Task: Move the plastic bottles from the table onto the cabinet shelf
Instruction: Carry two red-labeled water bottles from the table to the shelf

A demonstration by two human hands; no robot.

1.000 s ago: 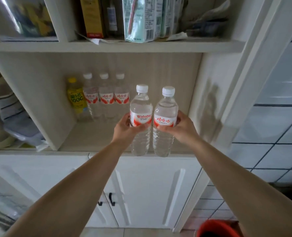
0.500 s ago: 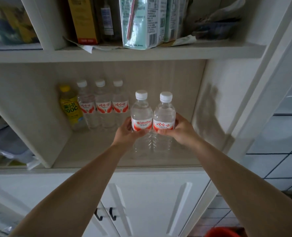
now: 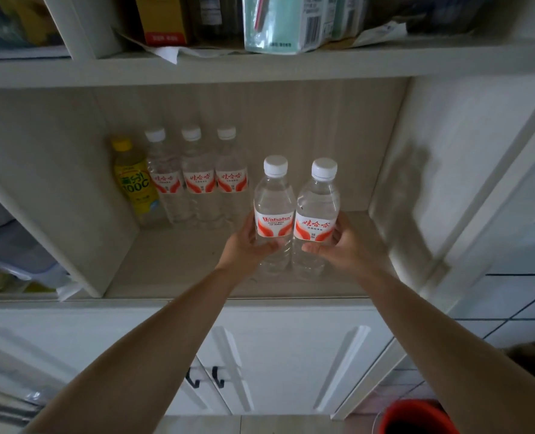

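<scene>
Plastic bottles, two clear ones with white caps and red-white labels, stand upright side by side inside the open cabinet shelf (image 3: 172,264), near its front edge, centre-right of the compartment. Left bottle (image 3: 274,211) and right bottle (image 3: 316,214) touch each other along their sides; can't tell if their bases rest on the shelf board or sit just above it.

Nearest the camera: red bucket (image 3: 416,418) at 5 o'clock in the frame, partly cut off. Two bare forearms run up from 7 and 5 o'clock toward the centre. Below the shelf, white cabinet doors (image 3: 291,364) with two small black handles (image 3: 205,377) close together.

Left hand (image 3: 244,249) wraps the left bottle's lower body, thumb across the front under the label, gripping it. Right hand (image 3: 344,245) wraps the right bottle the same way, thumb under its label, gripping it.

Farther back, at 10 o'clock from the held pair, a row against the rear wall: yellow drink bottle (image 3: 134,180) at the left end, then three clear water bottles (image 3: 199,180) with the same red labels, touching or nearly so. Well apart from the held pair.

Top of frame, at 12 o'clock, upper shelf (image 3: 260,67) carries a yellow-red box (image 3: 163,20) and a pale green carton (image 3: 278,23), blurred. Left compartment at 9 o'clock holds blurred stuff, can't identify.
</scene>
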